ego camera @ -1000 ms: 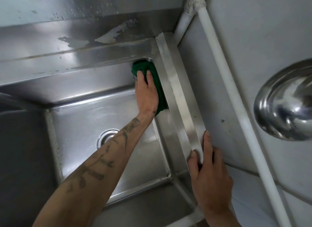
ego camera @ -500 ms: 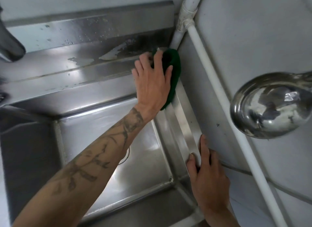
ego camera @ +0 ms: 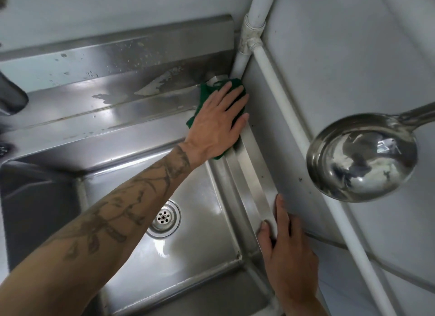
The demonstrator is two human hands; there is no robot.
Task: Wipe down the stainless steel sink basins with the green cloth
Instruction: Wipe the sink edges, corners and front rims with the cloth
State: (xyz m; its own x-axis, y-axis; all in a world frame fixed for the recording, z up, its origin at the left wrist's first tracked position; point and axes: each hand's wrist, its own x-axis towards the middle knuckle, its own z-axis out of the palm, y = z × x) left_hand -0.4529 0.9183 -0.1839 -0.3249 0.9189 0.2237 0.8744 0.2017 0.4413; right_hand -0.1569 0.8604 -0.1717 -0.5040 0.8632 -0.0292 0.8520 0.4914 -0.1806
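Observation:
The stainless steel sink basin (ego camera: 202, 249) fills the lower middle, with a round drain (ego camera: 164, 218) in its floor. My left hand (ego camera: 217, 125) presses the green cloth (ego camera: 205, 95) flat onto the sink's rim at the far right corner, fingers spread over it. Most of the cloth is hidden under the hand; green edges show at the top, the left and below the palm. My right hand (ego camera: 288, 249) rests on the right rim (ego camera: 254, 191) nearer to me, fingers laid along the steel edge, holding nothing.
A white pipe (ego camera: 284, 108) runs down the wall close beside the right rim. A steel ladle (ego camera: 361, 158) hangs on the right wall. A dark faucet part (ego camera: 10, 94) juts in at the far left. The backsplash ledge (ego camera: 113, 96) carries water marks.
My left hand has lifted the cloth out of the basin's inner corner onto the top of the rim at the far right corner. The right hand has stayed on the rim.

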